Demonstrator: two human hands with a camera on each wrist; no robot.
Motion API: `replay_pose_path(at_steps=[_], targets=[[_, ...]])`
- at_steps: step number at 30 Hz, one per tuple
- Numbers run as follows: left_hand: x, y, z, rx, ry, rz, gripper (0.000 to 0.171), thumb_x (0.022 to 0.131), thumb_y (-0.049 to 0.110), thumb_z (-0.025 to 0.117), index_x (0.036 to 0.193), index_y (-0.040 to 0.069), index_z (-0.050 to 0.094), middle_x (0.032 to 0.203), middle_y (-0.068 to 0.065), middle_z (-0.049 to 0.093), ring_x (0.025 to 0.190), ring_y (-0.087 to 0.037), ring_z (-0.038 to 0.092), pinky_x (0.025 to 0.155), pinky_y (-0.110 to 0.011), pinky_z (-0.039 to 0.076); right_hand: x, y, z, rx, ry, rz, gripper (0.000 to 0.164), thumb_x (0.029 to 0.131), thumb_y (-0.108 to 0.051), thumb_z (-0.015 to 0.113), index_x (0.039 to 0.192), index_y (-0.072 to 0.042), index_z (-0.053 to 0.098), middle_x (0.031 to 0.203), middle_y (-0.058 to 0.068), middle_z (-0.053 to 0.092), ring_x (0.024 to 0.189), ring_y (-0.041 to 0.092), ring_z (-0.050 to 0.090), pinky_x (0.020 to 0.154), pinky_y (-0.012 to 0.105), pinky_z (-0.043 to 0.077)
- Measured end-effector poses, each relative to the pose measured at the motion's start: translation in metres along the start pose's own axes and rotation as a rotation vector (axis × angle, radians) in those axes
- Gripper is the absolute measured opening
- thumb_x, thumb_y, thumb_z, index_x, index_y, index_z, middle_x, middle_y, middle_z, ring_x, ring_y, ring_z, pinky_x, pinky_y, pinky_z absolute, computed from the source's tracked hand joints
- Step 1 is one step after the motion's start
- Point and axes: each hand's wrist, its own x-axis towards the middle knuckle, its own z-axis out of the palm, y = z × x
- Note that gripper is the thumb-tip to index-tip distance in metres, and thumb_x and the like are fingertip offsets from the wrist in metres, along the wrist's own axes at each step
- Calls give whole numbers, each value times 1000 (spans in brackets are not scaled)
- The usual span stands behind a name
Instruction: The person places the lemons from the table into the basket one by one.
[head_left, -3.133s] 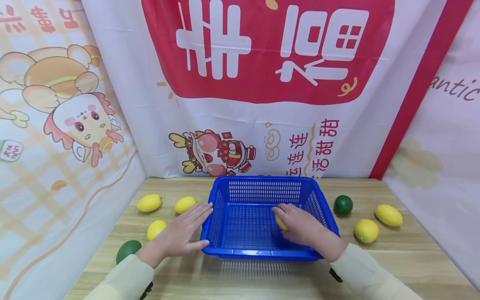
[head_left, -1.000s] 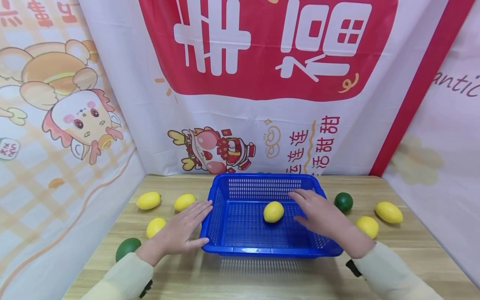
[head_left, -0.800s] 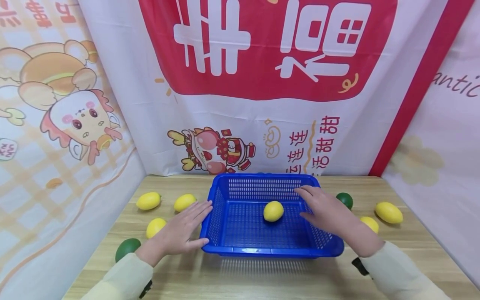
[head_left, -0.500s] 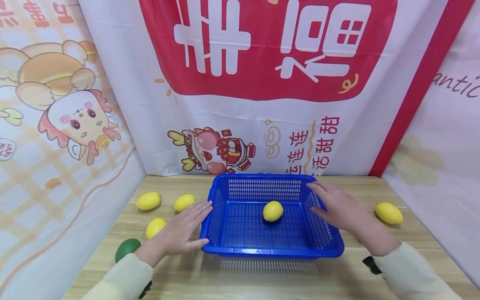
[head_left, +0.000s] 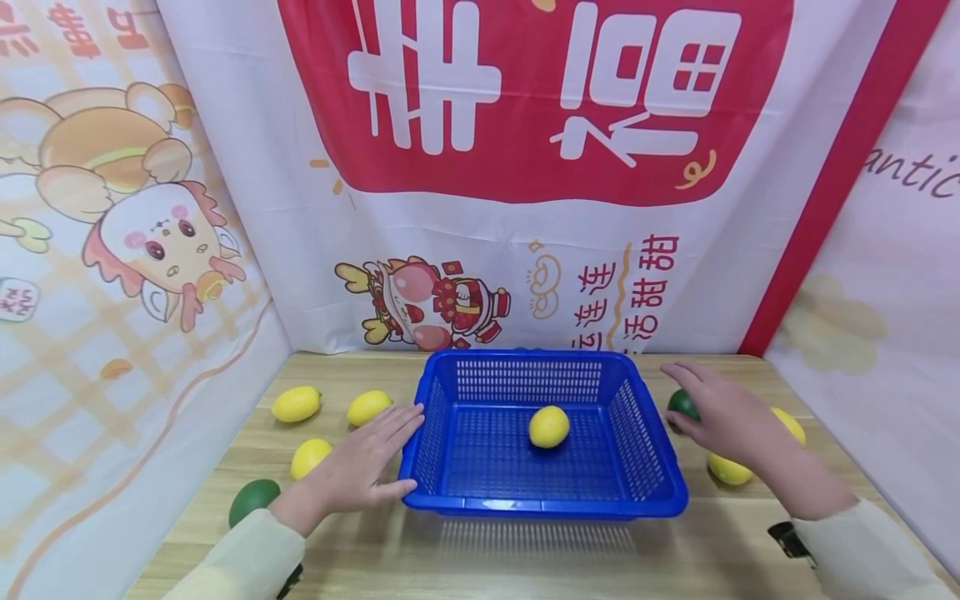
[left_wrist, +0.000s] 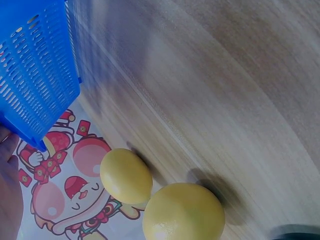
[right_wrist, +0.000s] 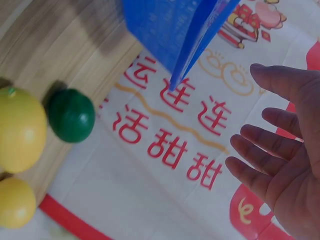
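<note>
A blue plastic basket (head_left: 517, 505) stands on the table with one lemon (head_left: 549, 427) inside. My left hand (head_left: 360, 462) rests on the basket's left rim, its fingers fairly straight. At the basket's right, my right hand (head_left: 738, 425) is stretched over a dark green lime-like fruit (head_left: 681, 406), partly hiding it. In the right wrist view the fingers are spread and hold nothing, with the green fruit (right_wrist: 71, 115) apart from them. Two more lemons (head_left: 729, 471) lie beneath and beside the right forearm, partly covered.
On the left side lie several lemons (head_left: 296, 404) and a green fruit (head_left: 253, 502) beside the left wrist. A printed cloth (head_left: 517, 225) hangs behind the wooden table (head_left: 480, 567), with more cloth at both sides.
My right hand has let go of the lemon inside the basket, then moved right over the basket's right rim to the green fruit. The left hand has stayed at the left rim.
</note>
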Motion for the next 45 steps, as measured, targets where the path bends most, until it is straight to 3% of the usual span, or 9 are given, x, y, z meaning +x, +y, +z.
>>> replay_pose_path(at_steps=[20, 35, 45], targets=[[-1, 1, 0, 9, -1, -2, 80, 91, 51, 58, 149, 0, 35, 156, -14, 30, 143, -31, 25, 113, -49, 28, -35, 51, 9, 0, 86, -56, 63, 73, -12, 83, 127, 4, 55, 117, 27, 61, 105, 46, 58, 83, 62, 50], [-1, 1, -1, 6, -6, -8, 80, 91, 50, 58, 149, 1, 34, 156, -13, 29, 143, -30, 25, 113, -49, 27, -57, 76, 39, 51, -111, 75, 53, 80, -22, 78, 124, 1, 60, 119, 25, 60, 109, 45, 56, 88, 62, 47], [-1, 2, -2, -8, -5, -12, 80, 91, 50, 59, 150, 2, 34, 156, -13, 29, 144, -30, 23, 113, -48, 26, -68, 87, 60, 88, -128, 93, 52, 76, -22, 79, 119, 0, 63, 117, 22, 61, 109, 44, 56, 89, 62, 46]])
